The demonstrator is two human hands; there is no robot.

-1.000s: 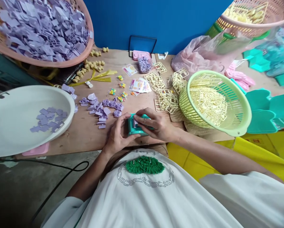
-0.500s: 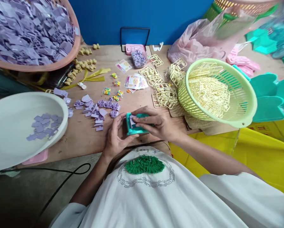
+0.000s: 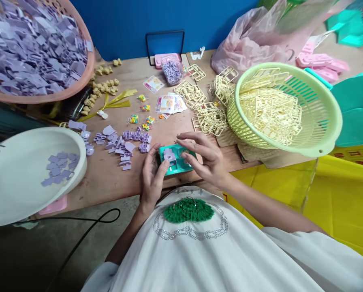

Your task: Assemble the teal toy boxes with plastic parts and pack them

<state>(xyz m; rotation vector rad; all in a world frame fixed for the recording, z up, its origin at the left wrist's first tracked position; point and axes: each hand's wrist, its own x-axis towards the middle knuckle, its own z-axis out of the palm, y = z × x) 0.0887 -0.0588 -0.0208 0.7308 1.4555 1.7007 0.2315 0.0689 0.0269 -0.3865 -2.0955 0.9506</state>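
A small teal tray [image 3: 177, 159] sat at the near edge of the wooden table [image 3: 108, 178], right in front of the person, with a purple piece [image 3: 169, 154] lying on its left half. The left hand [image 3: 152, 178] gripped the tray's left end, thumb pressed along the near rim and fingers curled behind it. The right hand [image 3: 204, 160] steadied the right end, thumb and forefinger pinching that side while the other fingers fanned out loosely above. To seat the piece well, the tray probably wanted to stay flat and squeezed from both ends, with pressure coming straight down. Both wrists bent inward, forearms angling in from the body. Just beyond lay a scatter of loose purple parts [image 3: 123, 142]; further left a white basin [image 3: 78, 142], and to the right a green basket [image 3: 330, 134] of cream frames.
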